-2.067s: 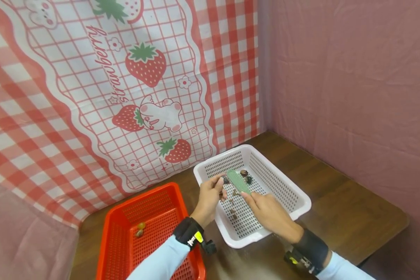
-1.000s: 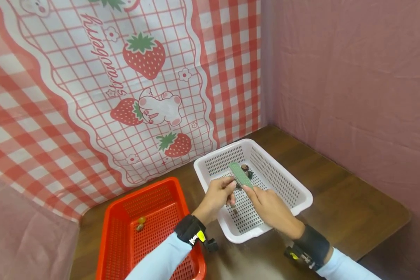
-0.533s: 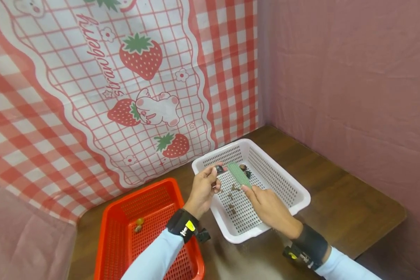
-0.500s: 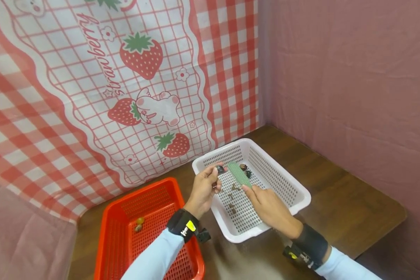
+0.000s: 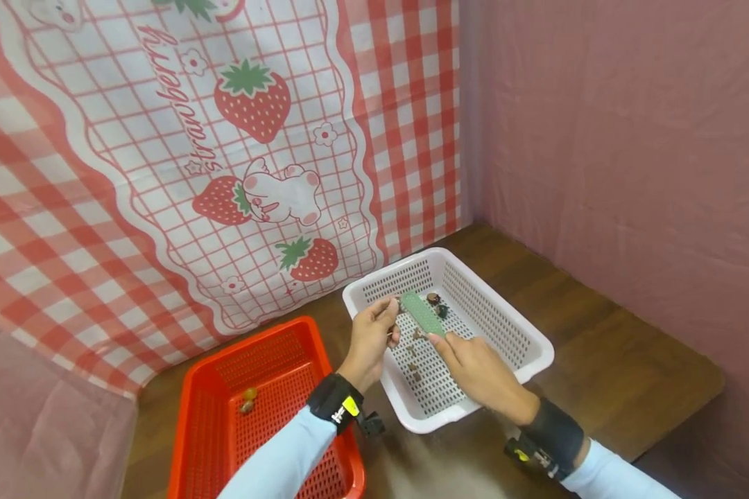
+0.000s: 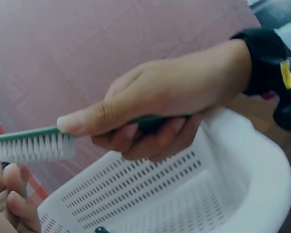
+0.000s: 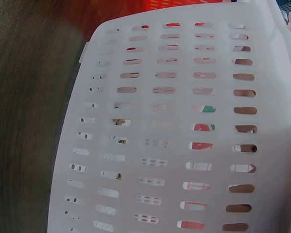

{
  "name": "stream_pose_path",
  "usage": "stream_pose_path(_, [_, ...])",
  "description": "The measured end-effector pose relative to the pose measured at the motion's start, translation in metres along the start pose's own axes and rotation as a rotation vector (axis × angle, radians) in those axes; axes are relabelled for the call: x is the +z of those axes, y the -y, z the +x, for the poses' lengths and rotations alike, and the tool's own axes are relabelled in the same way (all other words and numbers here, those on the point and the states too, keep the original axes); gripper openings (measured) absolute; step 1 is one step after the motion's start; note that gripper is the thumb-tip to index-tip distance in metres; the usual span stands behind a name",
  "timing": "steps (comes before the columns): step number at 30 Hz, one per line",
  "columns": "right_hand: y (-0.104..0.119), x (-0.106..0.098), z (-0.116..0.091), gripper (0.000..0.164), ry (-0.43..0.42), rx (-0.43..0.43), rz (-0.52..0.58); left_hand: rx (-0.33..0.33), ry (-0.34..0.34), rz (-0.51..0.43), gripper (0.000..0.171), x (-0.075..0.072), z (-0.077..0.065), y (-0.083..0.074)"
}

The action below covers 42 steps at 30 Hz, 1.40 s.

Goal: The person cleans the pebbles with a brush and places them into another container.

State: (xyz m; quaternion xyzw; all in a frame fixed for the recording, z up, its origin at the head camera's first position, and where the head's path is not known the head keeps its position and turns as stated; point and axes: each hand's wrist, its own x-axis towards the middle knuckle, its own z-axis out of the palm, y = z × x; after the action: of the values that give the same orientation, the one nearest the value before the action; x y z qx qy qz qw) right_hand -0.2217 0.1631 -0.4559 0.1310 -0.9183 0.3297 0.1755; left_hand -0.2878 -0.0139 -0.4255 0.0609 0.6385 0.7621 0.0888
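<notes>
My right hand (image 5: 477,367) grips the handle of a green brush (image 5: 421,313) over the white basket (image 5: 539,353). In the left wrist view its white bristles (image 6: 36,148) point down, close against the fingertips of my left hand (image 6: 9,201). A small dark glossy piece (image 6: 6,165) is pinched there, mostly hidden by the fingers and bristles; its kind is unclear. In the head view my left hand (image 5: 368,339) is at the basket's left side, beside the brush head. The right wrist view shows mainly the basket's slotted outer wall (image 7: 179,131).
A brown lump (image 5: 433,299) and a dark green lump (image 5: 442,311) lie in the white basket, with several small brown bits (image 5: 415,371). The red basket (image 5: 190,416) at left holds a yellowish round piece (image 5: 250,393) and a brownish one (image 5: 246,407). Both stand on a wooden table (image 5: 636,360).
Half a second ago my left hand held the dark piece up, turned and apart from the brush. Now the piece is back beneath the bristles. My right hand keeps its hold, the brush shifted slightly left.
</notes>
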Motion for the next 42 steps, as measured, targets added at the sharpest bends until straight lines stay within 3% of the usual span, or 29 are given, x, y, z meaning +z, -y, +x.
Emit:
stream_pose_path(5, [-0.002,0.006,-0.013,0.042,0.024,0.059,0.030,-0.050,0.139,0.118,0.038,0.001,-0.015,0.021])
stream_pose_path(7, [-0.002,0.007,-0.016,0.041,0.027,0.063,0.052,-0.041,0.167,0.141,0.039,0.001,-0.018,0.027])
stream_pose_path(12, [0.002,0.008,-0.011,0.037,0.038,0.040,0.070,-0.030,0.088,-0.002,0.039,-0.004,-0.014,0.021])
stream_pose_path(14, [0.002,0.008,-0.010,0.035,0.034,0.035,0.064,-0.045,0.094,-0.076,0.039,-0.006,-0.013,0.018])
stream_pose_path(18, [0.003,0.008,-0.008,0.035,0.037,0.031,0.063,-0.042,0.118,-0.130,0.036,-0.008,-0.013,0.016])
stream_pose_path(26, [0.002,0.005,-0.002,0.040,0.004,0.030,0.003,-0.008,0.173,0.056,0.043,-0.003,-0.012,0.013])
stream_pose_path(31, [0.004,0.003,0.004,0.041,0.019,0.018,-0.017,0.036,0.068,0.009,0.035,-0.005,-0.007,0.004])
stream_pose_path(37, [0.005,0.003,0.008,0.042,0.015,0.031,-0.016,0.009,0.207,0.124,0.033,-0.011,-0.006,0.001])
stream_pose_path(42, [0.004,0.001,0.007,0.040,0.018,0.057,0.015,0.060,0.200,0.150,0.034,-0.024,-0.005,-0.008])
